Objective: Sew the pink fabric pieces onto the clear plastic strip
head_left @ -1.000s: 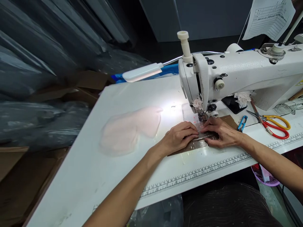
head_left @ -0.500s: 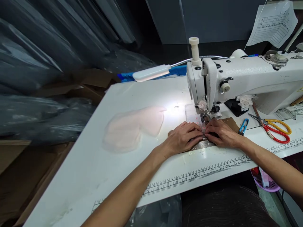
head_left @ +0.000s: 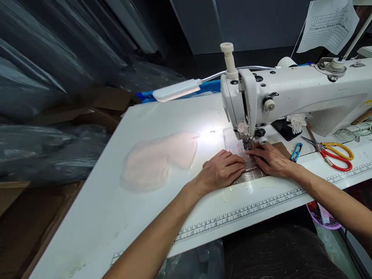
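A white sewing machine (head_left: 290, 87) stands at the right, its presser foot (head_left: 248, 143) down near a thin sheer fabric (head_left: 232, 144) with small pink marks. My left hand (head_left: 224, 168) lies flat on this fabric, left of and in front of the foot, fingers stretched forward. My right hand (head_left: 271, 159) is just right of the foot, its thumb and forefinger closed at the fabric's edge; the exact grip is partly hidden. Beneath the hands shows a shiny, silvery brown plate (head_left: 250, 176). A pale pink sheer piece (head_left: 158, 159) lies on the table at the left.
Blue thread snips (head_left: 296, 152) and scissors with red and yellow handles (head_left: 334, 153) lie right of my right hand. A lamp (head_left: 177, 90) reaches over the white table (head_left: 139, 217), which has a printed ruler (head_left: 232, 217) along its front edge. Plastic-covered bundles (head_left: 43, 151) stand left.
My right fingers have moved slightly up towards the presser foot and away from my left fingertips. My left hand stays on the fabric. The whole view has shifted a little.
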Available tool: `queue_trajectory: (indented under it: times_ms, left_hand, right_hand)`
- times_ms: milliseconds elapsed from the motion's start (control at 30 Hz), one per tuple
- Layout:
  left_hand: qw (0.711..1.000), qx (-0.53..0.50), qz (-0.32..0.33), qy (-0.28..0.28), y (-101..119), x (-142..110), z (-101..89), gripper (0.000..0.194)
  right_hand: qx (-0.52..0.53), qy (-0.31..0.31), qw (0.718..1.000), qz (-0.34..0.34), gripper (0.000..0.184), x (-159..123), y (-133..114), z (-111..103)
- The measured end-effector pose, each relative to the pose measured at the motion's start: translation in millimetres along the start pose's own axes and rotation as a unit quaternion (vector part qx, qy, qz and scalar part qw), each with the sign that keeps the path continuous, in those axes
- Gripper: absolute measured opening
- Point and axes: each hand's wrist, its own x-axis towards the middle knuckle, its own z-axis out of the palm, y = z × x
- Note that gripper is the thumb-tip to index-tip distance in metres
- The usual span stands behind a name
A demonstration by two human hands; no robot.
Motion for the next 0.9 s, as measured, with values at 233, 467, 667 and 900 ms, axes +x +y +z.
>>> queue_trajectory:
  times_ms: [233,467,667,900]
  left_hand:
    - [1.000,0.006,0.015,0.014,0.7,2.0,-0.7,0.011]
    - [0.998,0.001,0.015,-0.053,4.5,9.0,-10.7,0.016]
    - [0.991,-0.009,0.036,-0.131,-1.9,16.4,-15.0,0.021]
    - [0.994,-0.014,-0.010,-0.104,-3.1,8.1,-10.3,0.022]
  right_hand:
    - [-0.009,-0.018,1.000,-0.017,0.033,-1.1,3.7,2.7]
    - [0.000,-0.017,0.998,-0.052,0.032,-0.6,1.8,-0.7]
    - [-0.019,-0.047,0.997,-0.055,0.031,0.0,-0.5,-4.9]
    - [-0.034,-0.059,0.997,-0.036,0.034,1.2,-1.7,-3.5]
